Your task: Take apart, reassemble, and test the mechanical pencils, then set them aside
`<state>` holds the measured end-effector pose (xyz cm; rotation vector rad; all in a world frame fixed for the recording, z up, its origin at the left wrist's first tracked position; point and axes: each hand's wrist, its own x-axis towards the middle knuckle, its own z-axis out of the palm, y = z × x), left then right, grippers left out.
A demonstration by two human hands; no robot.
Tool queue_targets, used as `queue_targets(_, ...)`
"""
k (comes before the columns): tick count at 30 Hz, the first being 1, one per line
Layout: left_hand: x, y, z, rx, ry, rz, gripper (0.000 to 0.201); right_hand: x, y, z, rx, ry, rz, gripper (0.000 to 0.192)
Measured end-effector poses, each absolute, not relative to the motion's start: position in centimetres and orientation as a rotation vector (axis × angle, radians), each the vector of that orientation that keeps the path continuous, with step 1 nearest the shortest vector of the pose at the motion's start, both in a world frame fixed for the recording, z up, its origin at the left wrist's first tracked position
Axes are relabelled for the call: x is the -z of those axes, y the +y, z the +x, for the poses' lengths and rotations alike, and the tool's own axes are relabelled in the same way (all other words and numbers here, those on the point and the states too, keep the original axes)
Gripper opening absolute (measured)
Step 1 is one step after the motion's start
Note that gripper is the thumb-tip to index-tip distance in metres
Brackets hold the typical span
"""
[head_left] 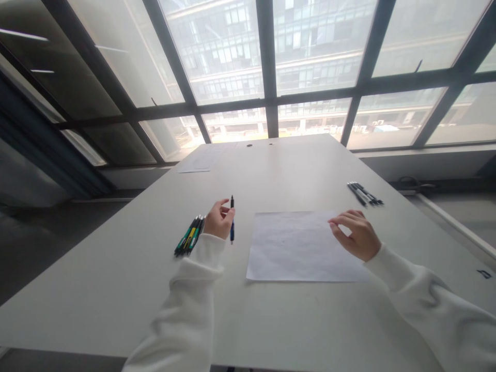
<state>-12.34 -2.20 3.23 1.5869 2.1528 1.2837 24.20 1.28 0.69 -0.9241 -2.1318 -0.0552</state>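
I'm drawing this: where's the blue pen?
Left of centre in the head view, the blue pen is at the left hand, between the coloured pens and the paper.

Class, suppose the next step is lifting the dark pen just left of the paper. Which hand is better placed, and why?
Probably the left hand: its thumb overlaps the dark pen in this view. The right hand is across the paper, at its right side.

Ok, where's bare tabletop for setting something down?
Bare tabletop: between the sheet and the near edge; left of the coloured pens; beyond the sheet, left of the dark pens. Crowded: the left hand at a blue-black pen, beside the coloured pens; the right hand over the sheet's right side.
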Motion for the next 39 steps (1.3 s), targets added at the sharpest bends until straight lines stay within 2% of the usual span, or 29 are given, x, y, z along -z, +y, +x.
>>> queue_targets(3, -1.9, -1.7, -8.6, -1.406, 1.693, 1.459, 0.053, -0.8, 1.1, 23.7, 0.023, -2.127, -0.911, 0.012)
queue_targets(7, -0.9, -1.8, -4.5, -1.474, 1.367, 1.284, 0.056, -1.2, 0.4, 22.8, -0.102, -2.157, -0.873, 0.014)
queue_targets(14, -0.8, -2.5, -1.0, -1.340, 1.041, 1.117, 0.043, -0.7, -1.4, 20.4, -0.695, -2.204, -0.887, 0.029)
queue_targets(20, -0.7, -2.7, -0.7, -1.317, 1.046, 1.079, 0.036, 0.1, -1.3, 19.6, -0.946, -2.066, -0.944, 0.020)
queue_targets(28, -0.7, -2.3, -1.8, -1.381, 1.236, 1.207, 0.028, 1.2, 0.9, 21.1, -1.195, -1.721, -0.943, 0.032)
queue_targets(39, 0.6, -2.0, -2.7, -1.334, 1.247, 1.178, 0.026, 1.5, 2.2, 22.2, -1.412, -1.360, -0.839, 0.032)
